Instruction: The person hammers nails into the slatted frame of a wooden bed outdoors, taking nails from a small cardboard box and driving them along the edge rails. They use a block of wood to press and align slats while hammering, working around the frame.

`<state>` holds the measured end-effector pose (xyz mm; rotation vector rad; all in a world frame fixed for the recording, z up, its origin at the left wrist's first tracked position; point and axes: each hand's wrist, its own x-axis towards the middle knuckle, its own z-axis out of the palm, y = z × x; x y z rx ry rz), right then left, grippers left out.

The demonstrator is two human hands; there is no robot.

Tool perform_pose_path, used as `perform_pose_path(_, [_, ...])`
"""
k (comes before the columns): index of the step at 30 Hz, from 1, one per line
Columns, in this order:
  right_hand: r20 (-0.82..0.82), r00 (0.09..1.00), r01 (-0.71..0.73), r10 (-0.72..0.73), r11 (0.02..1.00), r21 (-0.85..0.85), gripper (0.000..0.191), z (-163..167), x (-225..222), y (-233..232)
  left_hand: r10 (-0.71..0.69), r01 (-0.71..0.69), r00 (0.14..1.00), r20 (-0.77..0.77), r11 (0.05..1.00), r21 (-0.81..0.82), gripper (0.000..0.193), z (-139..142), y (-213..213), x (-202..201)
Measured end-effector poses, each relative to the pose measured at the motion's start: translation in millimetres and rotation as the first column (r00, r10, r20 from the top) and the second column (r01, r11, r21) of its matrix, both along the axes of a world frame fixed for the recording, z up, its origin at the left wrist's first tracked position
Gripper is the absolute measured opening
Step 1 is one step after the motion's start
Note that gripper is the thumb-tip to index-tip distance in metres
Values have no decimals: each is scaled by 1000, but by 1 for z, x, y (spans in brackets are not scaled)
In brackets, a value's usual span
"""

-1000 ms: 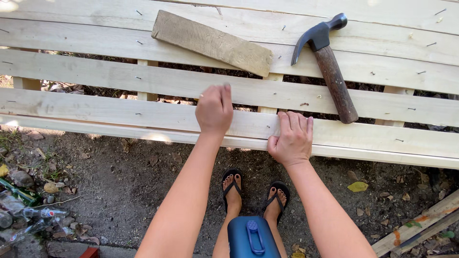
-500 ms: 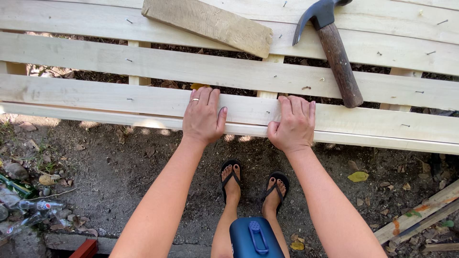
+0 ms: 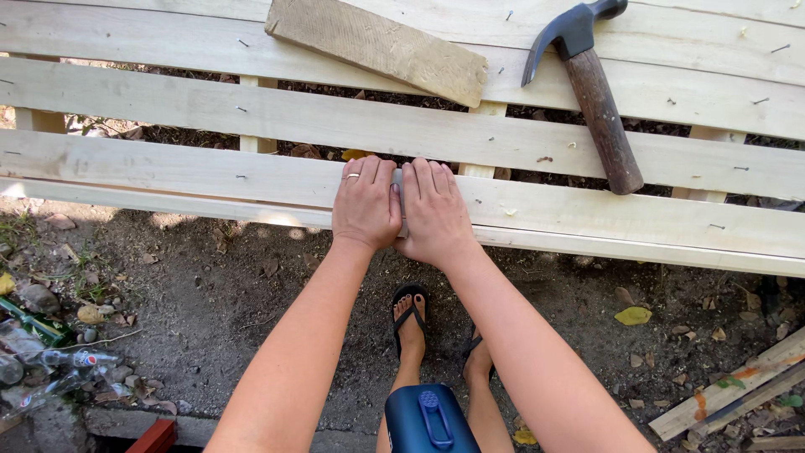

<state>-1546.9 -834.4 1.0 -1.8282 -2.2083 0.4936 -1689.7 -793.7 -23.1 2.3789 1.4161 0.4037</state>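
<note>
Both hands lie flat, side by side, on the near edge of the slatted wooden frame. The left hand and the right hand press on a small grey object, perhaps sandpaper, without gripping it. A hammer and a loose board lie toward the far edge.

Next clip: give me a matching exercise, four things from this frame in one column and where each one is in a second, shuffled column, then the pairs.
Things:
1. hammer
2. loose board
3. left hand
4. yellow leaf

Places:
A. on the dirt, below the slats on the right
B. flat on the nearest slat, beside the right hand
C. lying slantwise across the far slats, top centre
D. across the slats at upper right, head away from the person

Pairs: 1-D, 2-C, 3-B, 4-A
</note>
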Motion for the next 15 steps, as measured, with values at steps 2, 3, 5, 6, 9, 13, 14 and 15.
perform_pose_path(2, [-7,999,53,-52,998,46,75,-3,-8,6,3,-3,1000,10,1000,17,31,-3,2,-2])
perform_pose_path(3, [-27,998,66,-64,995,81,70,-2,-10,6,3,-3,1000,9,1000,10,32,-3,2,-2])
perform_pose_path(5, [-69,996,70,-63,993,92,62,-1,-12,8,6,-6,1000,-4,1000,-13,31,-3,3,-2])
perform_pose_path(6, [-85,995,62,-55,995,82,59,0,-11,9,5,-6,1000,-11,1000,-18,29,-2,5,-2])
perform_pose_path(9, [-94,995,55,-44,991,123,58,3,-8,13,8,-9,1000,-26,999,-40,26,2,8,0])
perform_pose_path(13, [-74,996,55,-46,990,127,53,3,-7,16,18,-19,999,-27,999,-39,26,6,11,2])
perform_pose_path(14, [-69,996,57,-48,990,131,55,3,-8,16,19,-24,998,-58,997,-74,25,6,12,1])
perform_pose_path(15, [-63,997,59,-51,989,137,56,2,-8,16,19,-28,996,-87,994,-106,25,6,12,2])
